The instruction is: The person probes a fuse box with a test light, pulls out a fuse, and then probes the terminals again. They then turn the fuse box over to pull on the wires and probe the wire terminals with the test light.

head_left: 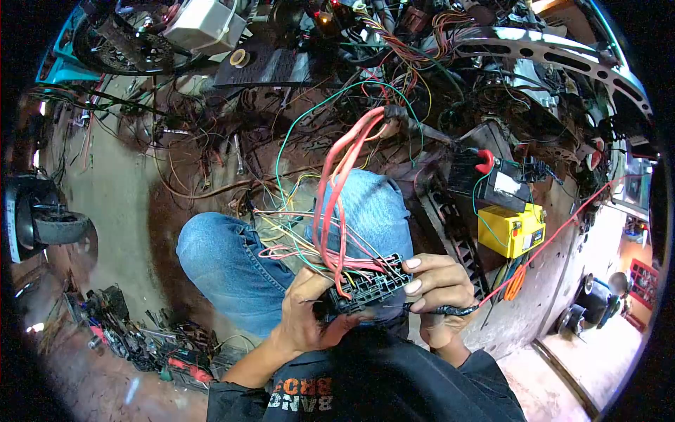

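Note:
In front of my lap I hold a black fuse box (376, 290), its slotted face turned up toward me. My left hand (304, 309) is closed around its left end. Thick red wires (328, 190) and several thinner coloured wires run out of the box's far side. My right hand (439, 285) is closed on a black test probe (450, 310) with a red lead (496, 290) trailing off to the right. Its thin tip points toward the near side of the box. The upper fingers of that hand are at the box's right end.
A yellow battery (512, 231) stands to the right, beside a black battery (485, 172) with a red clamp (485, 162). Tangled wiring (401, 42) and vehicle parts fill the far side. Assorted tools (176, 352) lie at the lower left. A small wheel (63, 228) is at far left.

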Available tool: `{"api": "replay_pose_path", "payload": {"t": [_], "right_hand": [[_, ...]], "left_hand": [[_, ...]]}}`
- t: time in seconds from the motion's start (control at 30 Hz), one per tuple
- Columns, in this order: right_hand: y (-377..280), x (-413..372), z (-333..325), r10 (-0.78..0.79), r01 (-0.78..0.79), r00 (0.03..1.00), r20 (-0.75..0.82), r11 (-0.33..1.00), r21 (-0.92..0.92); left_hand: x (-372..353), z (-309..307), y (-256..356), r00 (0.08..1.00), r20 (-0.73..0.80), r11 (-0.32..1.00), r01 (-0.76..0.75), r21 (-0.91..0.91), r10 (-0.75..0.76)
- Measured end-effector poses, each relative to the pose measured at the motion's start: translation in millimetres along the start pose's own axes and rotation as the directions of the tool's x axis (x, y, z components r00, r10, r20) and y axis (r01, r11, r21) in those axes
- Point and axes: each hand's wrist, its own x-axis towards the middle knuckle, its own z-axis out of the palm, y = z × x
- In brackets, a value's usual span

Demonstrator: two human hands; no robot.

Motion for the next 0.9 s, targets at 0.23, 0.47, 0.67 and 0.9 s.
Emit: {"api": "replay_pose_path", "payload": {"t": [0.23,0.47,0.67,0.9], "right_hand": [[1,-1,0,-0.059,0.050,0.993,-0.098,0.994,-0.096],[4,-8,4,-0.052,0.067,0.983,-0.176,0.995,0.077],[-9,11,8,-0.063,0.059,0.998,-0.019,0.986,-0.159],[-20,37,21,-0.075,0.096,0.993,0.090,0.959,-0.266]], "left_hand": [[-2,-4,-3,0.996,0.077,0.997,0.051,0.063,-0.056],[1,5,15,0.927,-0.051,0.866,0.326,-0.379,-0.371],[33,-8,35,0.598,0.001,0.367,0.493,-0.789,-0.802],[58,-19,50,0.532,0.138,0.152,0.464,-0.873,-0.836]]}}
